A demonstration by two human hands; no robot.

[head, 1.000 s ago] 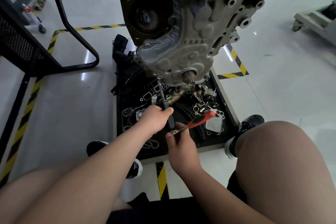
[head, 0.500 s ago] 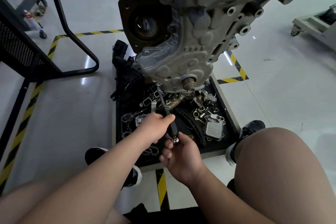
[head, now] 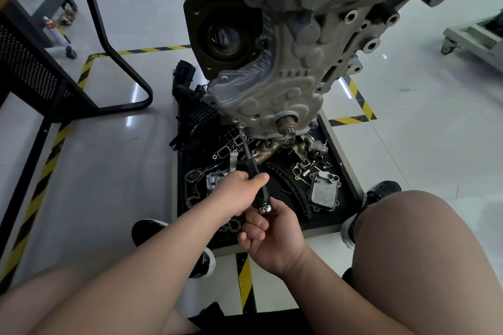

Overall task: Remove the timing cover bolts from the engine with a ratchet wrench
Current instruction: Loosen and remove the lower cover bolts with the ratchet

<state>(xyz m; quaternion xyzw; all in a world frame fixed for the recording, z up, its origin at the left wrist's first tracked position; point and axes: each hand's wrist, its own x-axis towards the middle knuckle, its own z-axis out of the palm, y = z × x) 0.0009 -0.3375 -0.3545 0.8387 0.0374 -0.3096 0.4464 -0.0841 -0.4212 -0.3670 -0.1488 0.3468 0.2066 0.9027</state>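
Timing cover bolt (head: 241, 125): seated in the lower left edge of the timing cover (head: 272, 90), left of the crankshaft nose (head: 286, 123); not yet out.
Socket driver (head: 246, 148): the slim shaft runs from the bolt head toward the person and ends in a black handle; the tip appears engaged on the bolt.
Left hand (head: 239, 194): fingers and thumb wrapped round the black handle, steadying it.
Right hand (head: 272, 231): fingers curled about the chrome drive head (head: 265, 209) at the handle's near end; whether a ratchet lever lies in the palm cannot be told.
Step in hand: judged to be loosening this lower bolt.
Next move: calls for turning at the near end while the left hand keeps the shaft in line with the bolt, lest the socket slip off.
Surroundings: black parts tray (head: 341, 168) on the floor beneath the engine, holding an oil cooler (head: 325, 192) to the right and gaskets (head: 227, 148) to the left.
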